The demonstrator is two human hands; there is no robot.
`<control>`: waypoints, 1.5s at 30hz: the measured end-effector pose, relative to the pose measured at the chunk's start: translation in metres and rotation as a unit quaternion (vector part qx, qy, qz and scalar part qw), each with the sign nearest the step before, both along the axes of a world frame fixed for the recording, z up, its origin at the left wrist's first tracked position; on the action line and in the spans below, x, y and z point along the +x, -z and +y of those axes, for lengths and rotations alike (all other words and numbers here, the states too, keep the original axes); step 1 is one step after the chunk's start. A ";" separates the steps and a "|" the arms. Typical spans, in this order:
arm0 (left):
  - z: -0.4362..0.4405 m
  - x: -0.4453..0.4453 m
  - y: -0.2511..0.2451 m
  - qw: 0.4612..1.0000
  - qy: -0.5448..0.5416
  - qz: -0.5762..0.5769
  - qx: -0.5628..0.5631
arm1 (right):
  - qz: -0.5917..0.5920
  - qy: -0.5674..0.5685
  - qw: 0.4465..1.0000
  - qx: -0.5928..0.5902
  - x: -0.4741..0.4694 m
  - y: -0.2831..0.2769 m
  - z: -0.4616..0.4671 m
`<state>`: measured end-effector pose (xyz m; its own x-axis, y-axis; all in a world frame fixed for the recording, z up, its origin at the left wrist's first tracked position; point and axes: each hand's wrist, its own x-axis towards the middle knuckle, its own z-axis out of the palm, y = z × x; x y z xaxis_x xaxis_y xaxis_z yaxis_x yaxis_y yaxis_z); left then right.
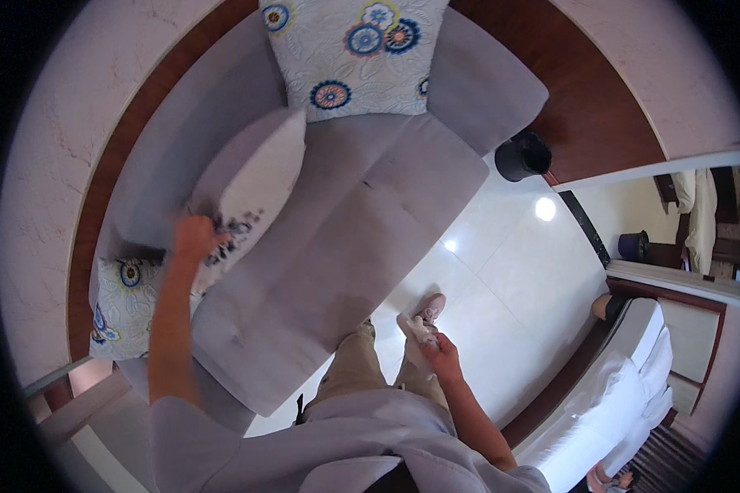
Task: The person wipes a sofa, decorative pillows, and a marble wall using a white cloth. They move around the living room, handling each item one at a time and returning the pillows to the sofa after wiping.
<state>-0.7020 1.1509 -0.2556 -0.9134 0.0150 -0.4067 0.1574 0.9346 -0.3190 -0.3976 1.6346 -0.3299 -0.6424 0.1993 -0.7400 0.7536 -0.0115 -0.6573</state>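
Observation:
My left hand (196,239), slightly blurred, grips the edge of a pale throw cushion (262,179) with a dark printed patch. This cushion leans out from the backrest of a grey upholstered sofa (339,246). Its thumb lies over the printed face, while the other fingers are mostly hidden. Low in front of my legs, my right hand (442,358) holds a crumpled whitish piece of thin material (420,331), perhaps a cloth or wrapper. A white cushion with coloured round flowers (357,68) stands at the sofa's far end. Another flowered cushion (123,308) sits beside my left forearm.
A black bin (522,156) stands on the glossy tiled floor (499,259) by the sofa's far corner. At right is a bed with white bedding (604,400). Beside it, a mirror (629,215) reflects the room. Wood panelling (592,80) runs behind the sofa.

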 end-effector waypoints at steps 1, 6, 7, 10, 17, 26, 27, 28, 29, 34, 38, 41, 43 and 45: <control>0.020 0.009 0.005 1.000 0.011 -0.016 0.002 | -0.019 -0.004 1.000 0.009 -0.003 0.000 0.007; 0.120 0.035 0.002 0.993 0.113 -0.015 0.031 | 0.058 0.030 0.998 -0.020 -0.013 -0.001 0.056; 0.138 0.032 -0.005 0.993 0.108 0.005 0.042 | 0.068 0.038 0.996 -0.032 -0.014 0.000 0.070; 0.194 0.012 -0.041 0.987 0.103 0.085 0.093 | 0.088 0.071 0.992 -0.049 -0.018 0.005 0.116; 0.328 -0.046 -0.170 0.944 -0.101 0.121 0.291 | 0.116 0.082 0.988 -0.067 -0.026 -0.002 0.238; 0.488 -0.070 -0.297 0.765 -0.025 0.196 0.613 | 0.053 0.211 0.972 -0.084 -0.065 -0.010 0.364; 0.504 -0.072 -0.312 0.783 -0.059 0.238 0.571 | 0.026 0.229 0.969 -0.088 -0.073 -0.009 0.370; 0.518 -0.075 -0.325 0.748 -0.089 0.229 0.617 | 0.052 0.221 0.968 -0.111 -0.080 -0.009 0.372; 0.528 -0.080 -0.333 0.691 -0.091 0.231 0.679 | 0.056 0.215 0.968 -0.119 -0.087 -0.010 0.374; 0.546 -0.142 -0.306 0.598 -0.100 0.352 0.713 | 0.065 0.201 0.966 -0.146 -0.125 -0.016 0.384; 0.541 -0.220 -0.188 0.621 -0.269 0.336 0.655 | 0.078 0.217 0.964 -0.130 -0.162 -0.014 0.409; 0.551 -0.272 -0.058 0.550 -0.254 0.304 0.735 | 0.094 0.214 0.966 -0.113 -0.207 -0.014 0.433; 0.560 -0.288 0.010 0.694 -0.333 0.280 0.573 | 0.098 0.203 0.970 -0.090 -0.248 -0.023 0.449; 0.559 -0.284 0.045 0.641 -0.377 0.232 0.627 | 0.114 0.197 0.967 -0.118 -0.288 -0.040 0.467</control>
<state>-0.9861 1.7096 -0.3007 -0.8715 -0.4526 -0.1888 -0.3302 0.2570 0.9082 -0.6853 2.1013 -0.2897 -0.7024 0.3050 -0.6432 0.4963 -0.4379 -0.7496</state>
